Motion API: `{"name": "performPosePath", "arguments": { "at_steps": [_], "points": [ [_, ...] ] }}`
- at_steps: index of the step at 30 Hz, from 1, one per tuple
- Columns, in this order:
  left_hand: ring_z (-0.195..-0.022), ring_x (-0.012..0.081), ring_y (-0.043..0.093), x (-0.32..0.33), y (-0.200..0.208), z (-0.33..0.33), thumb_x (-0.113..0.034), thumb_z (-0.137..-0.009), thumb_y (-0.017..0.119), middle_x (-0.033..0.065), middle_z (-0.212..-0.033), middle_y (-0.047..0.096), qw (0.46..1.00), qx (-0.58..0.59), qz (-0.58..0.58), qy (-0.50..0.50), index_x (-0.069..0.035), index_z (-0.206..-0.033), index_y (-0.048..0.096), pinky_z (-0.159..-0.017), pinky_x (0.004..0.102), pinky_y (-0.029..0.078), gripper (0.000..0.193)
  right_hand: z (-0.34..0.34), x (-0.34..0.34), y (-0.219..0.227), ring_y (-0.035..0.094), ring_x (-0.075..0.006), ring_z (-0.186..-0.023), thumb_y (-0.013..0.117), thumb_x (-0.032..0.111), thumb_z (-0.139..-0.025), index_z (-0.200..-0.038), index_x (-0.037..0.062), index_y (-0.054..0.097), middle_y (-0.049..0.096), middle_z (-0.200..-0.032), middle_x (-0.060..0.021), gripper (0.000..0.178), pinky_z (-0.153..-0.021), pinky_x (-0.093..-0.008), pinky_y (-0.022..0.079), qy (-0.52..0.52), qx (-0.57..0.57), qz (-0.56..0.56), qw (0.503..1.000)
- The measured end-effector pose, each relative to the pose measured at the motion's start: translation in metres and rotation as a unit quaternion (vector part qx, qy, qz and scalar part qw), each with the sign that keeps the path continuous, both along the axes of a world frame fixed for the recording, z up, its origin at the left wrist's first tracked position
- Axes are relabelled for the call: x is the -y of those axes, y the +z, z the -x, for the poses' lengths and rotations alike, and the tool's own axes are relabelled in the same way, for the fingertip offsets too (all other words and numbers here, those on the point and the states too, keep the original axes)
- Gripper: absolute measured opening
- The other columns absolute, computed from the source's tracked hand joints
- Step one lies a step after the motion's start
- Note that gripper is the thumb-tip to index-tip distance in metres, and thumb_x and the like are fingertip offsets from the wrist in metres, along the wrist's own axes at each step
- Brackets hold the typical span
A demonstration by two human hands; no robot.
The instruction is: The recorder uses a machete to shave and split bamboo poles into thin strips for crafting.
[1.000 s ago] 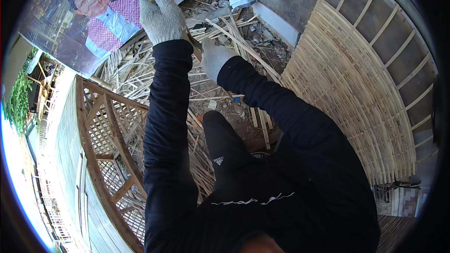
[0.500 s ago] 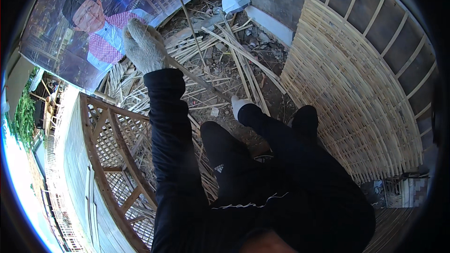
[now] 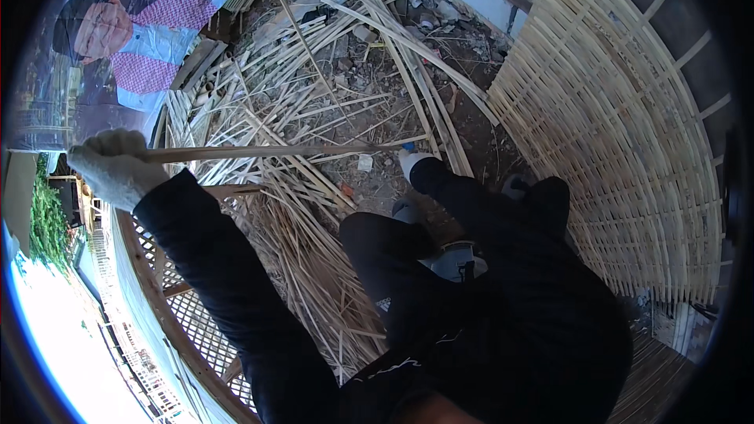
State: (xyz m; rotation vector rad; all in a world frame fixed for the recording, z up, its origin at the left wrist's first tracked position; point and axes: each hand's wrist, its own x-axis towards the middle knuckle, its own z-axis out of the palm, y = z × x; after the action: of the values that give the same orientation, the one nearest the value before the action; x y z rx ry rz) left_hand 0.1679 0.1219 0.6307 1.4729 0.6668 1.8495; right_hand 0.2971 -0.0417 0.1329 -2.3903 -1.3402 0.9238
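My left hand (image 3: 118,169), in a pale work glove, is wrapped round one end of a long split bamboo strip (image 3: 259,152). The strip runs almost level across to my right hand (image 3: 409,162), which is gloved too and closed beside its far end. A small bright blue piece (image 3: 408,146) shows at the right fingers, and the strip looks dark close by. What exactly the right fingers grip is hidden by its small size. Beneath the strip, loose bamboo strips (image 3: 314,177) lie in a tangled heap on the ground.
A woven bamboo panel (image 3: 620,141) leans at the right against a dark wall. At the left stands a wooden lattice frame (image 3: 188,318). A printed banner (image 3: 47,110) hangs at the upper left. Another thin bamboo stick (image 3: 298,31) slants up beyond the strip. A grey bucket-like container (image 3: 455,261) sits between my legs.
My left hand has swung left and nearer, turning the strip from a slant to almost level. My right hand stays near the strip's far end. The view has shifted.
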Motion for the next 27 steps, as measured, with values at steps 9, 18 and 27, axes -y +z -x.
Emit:
{"name": "performPosePath", "arguments": {
  "at_steps": [9, 18, 27],
  "points": [
    [-0.058, 0.0168, 0.051, -0.131, -0.016, 0.059, -0.024, -0.096, 0.046, 0.0074, -0.072, 0.05, 0.985, -0.021, 0.014, 0.168, -0.008, -0.076, 0.046, -0.052, 0.0273, 0.046, 0.025, -0.047, -0.005, -0.119, 0.073, -0.0414, -0.103, 0.043, 0.021, -0.102, -0.122, 0.0028, 0.06, 0.074, -0.109, -0.0251, 0.032, -0.089, -0.0533, 0.056, -0.014, -0.037, 0.14, 0.989],
    [-0.078, 0.028, 0.067, -0.186, -0.026, 0.13, -0.029, -0.098, 0.045, 0.0156, -0.093, 0.064, 0.938, -0.139, -0.01, 0.317, 0.002, -0.09, 0.055, -0.069, 0.0378, 0.063, 0.034, -0.082, -0.041, -0.162, 0.074, -0.0365, -0.101, 0.048, 0.015, -0.1, -0.125, 0.0049, 0.066, 0.076, -0.109, -0.0191, 0.033, -0.082, -0.0519, 0.06, 0.087, 0.063, 0.177, 0.978],
    [-0.04, 0.0075, 0.021, -0.068, -0.033, 0.128, -0.038, -0.102, 0.053, -0.0049, -0.053, 0.025, 0.996, 0.05, 0.001, -0.072, -0.019, -0.066, 0.031, -0.037, 0.0238, 0.018, 0.046, -0.112, -0.049, -0.089, 0.075, -0.0316, -0.101, 0.06, 0.019, -0.096, -0.115, 0.009, 0.077, 0.078, -0.109, -0.0123, 0.027, -0.081, -0.0482, 0.06, 0.116, 0.182, 0.209, 0.954]
  ]
}}
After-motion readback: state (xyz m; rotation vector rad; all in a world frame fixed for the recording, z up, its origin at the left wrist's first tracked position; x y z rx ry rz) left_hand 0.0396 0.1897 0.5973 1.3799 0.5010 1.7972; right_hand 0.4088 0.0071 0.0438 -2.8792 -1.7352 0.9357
